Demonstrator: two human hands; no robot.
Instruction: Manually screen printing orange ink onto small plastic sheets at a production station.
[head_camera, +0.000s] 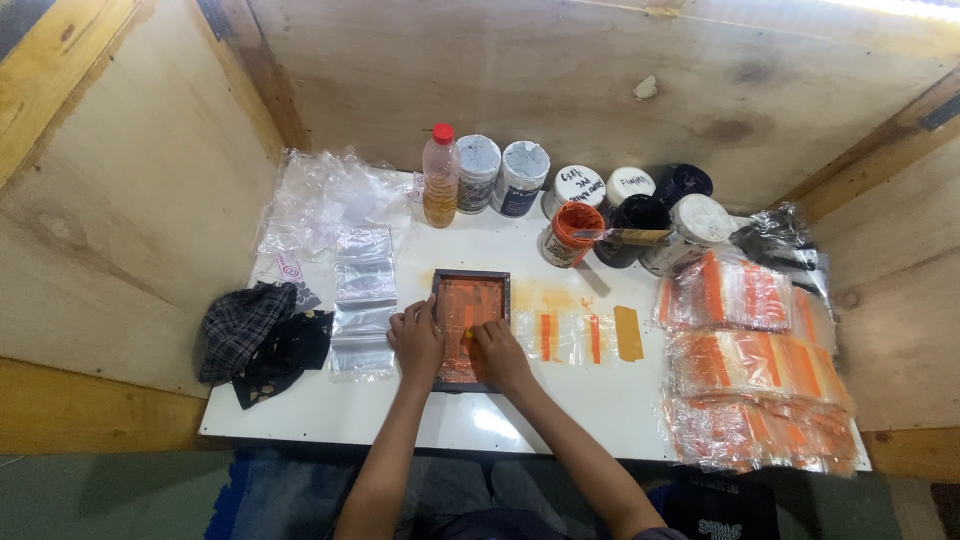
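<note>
My left hand (416, 340) lies flat, fingers together, pressing the dark-framed orange screen (470, 300) at the middle of the white table (480, 255). My right hand (500, 355) curls over the mesh; what it grips I cannot tell. Clear bags (363, 300) lie left.

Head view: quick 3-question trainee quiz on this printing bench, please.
1. True or false: the left hand rests on the left edge of the dark wooden-framed orange screen.
2. What lies just right of the frame on the white table?
A. clear plastic bags with orange stripes
B. a dark checked cloth
C. a red-capped bottle
3. What colour is the ink in the open jar behind the frame?

Key: 1 true; 2 A; 3 orange. The right hand presses on the screen; what its fingers hold cannot be made out.
</note>
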